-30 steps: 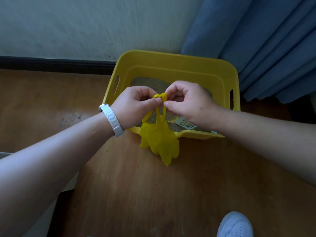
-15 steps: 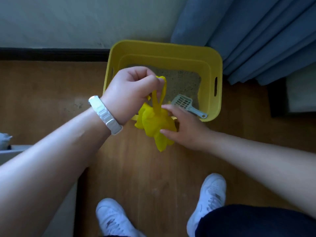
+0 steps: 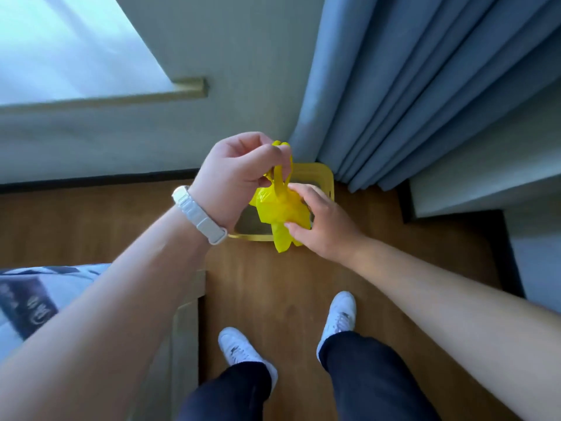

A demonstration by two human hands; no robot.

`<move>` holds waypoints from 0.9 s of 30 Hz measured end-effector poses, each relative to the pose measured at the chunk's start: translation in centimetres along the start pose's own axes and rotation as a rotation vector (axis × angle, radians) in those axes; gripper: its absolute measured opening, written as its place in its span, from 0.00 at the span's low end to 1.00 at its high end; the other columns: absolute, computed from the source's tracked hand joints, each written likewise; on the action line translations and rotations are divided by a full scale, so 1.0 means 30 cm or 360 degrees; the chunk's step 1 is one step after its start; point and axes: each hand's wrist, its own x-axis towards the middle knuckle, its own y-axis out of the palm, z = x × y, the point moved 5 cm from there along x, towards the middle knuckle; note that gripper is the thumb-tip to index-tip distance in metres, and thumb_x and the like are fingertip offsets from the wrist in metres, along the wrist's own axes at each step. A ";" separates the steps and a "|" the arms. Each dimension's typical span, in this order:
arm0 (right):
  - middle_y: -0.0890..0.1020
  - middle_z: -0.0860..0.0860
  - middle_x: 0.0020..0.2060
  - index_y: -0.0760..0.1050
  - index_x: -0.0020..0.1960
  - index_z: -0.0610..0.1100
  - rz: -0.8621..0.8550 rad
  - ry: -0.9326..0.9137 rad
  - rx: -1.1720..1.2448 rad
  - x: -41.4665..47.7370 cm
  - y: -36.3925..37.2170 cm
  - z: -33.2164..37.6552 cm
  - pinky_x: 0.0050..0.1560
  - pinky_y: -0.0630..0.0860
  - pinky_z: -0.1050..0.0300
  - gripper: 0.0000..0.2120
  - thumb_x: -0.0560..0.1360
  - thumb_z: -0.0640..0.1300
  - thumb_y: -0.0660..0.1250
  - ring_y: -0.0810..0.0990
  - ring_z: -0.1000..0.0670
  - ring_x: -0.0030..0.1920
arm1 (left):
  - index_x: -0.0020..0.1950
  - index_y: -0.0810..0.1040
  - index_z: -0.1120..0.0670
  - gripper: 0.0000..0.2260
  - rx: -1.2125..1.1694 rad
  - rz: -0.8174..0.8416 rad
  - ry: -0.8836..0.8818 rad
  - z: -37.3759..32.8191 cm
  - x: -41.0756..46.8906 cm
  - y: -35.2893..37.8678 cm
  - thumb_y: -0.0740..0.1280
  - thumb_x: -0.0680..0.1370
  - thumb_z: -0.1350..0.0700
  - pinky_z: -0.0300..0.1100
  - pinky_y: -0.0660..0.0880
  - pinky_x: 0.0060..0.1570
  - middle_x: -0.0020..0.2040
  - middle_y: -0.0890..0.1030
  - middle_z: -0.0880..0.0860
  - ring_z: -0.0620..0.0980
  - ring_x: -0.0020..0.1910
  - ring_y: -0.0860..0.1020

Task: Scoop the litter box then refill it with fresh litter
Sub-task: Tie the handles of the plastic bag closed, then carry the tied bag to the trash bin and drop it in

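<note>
You stood over the litter box (image 3: pixel 325 174), which sat on the wooden floor (image 3: pixel 273 284) against the wall beside the blue curtain (image 3: pixel 425 86), most of it hidden behind your hands. Your left hand (image 3: pixel 239 177) was curled tight, its fingers (image 3: pixel 273 153) pinching the thin handles (image 3: pixel 280 177) of the yellow bag (image 3: pixel 282 212) and carrying it in the air above the box. Your right hand (image 3: pixel 321 226) cupped the bag's bulging body from the side, thumb under and fingers over, gripping it lightly.

The weak point was that pinch on the handles. They looked like narrow strips of thin plastic. If the bag held scooped waste, a pull from your right hand against your left could have stretched or torn them. Whether the handles were knotted could not be made out, so the mouth may have been open enough for a squeeze on the body to push clumps or dust out. Anything that dropped on the near side would have missed the box and landed on the floor by your white shoes (image 3: pixel 236 344). The curtain hung close enough to brush the bag if you swung it right. No fresh litter was in view, so the refill was probably not yet begun.
</note>
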 end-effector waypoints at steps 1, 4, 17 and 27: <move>0.70 0.50 0.69 0.65 0.73 0.48 0.0015 -0.0005 -0.0024 -0.015 -0.063 0.059 0.63 0.72 0.52 0.33 0.72 0.49 0.73 0.71 0.50 0.65 | 0.28 0.76 0.50 0.10 -0.0009 0.0008 0.0015 -0.090 -0.028 0.017 0.70 0.69 0.56 0.46 0.68 0.40 0.32 0.79 0.52 0.53 0.38 0.72; 0.66 0.51 0.72 0.59 0.76 0.50 0.0049 0.0004 -0.0119 -0.063 -0.232 0.222 0.68 0.67 0.52 0.38 0.71 0.54 0.73 0.67 0.48 0.70 | 0.30 0.76 0.51 0.08 -0.0030 0.0030 0.0076 -0.342 -0.102 0.072 0.71 0.68 0.57 0.45 0.69 0.38 0.31 0.80 0.52 0.53 0.36 0.73; 0.63 0.55 0.73 0.55 0.76 0.54 -0.0154 -0.0302 -0.0365 -0.288 -0.775 0.639 0.66 0.71 0.48 0.38 0.72 0.60 0.69 0.66 0.52 0.72 | 0.39 0.78 0.59 0.04 -0.0021 0.0122 0.0429 -1.038 -0.329 0.341 0.70 0.69 0.59 0.40 0.73 0.35 0.33 0.78 0.55 0.50 0.33 0.74; 0.66 0.57 0.70 0.54 0.75 0.58 -0.0529 -0.0076 -0.0513 -0.524 -0.949 0.740 0.62 0.73 0.53 0.34 0.74 0.57 0.67 0.70 0.52 0.67 | 0.41 0.77 0.62 0.07 0.0081 0.0565 0.0602 -1.199 -0.430 0.535 0.69 0.70 0.58 0.49 0.70 0.42 0.36 0.77 0.60 0.55 0.37 0.73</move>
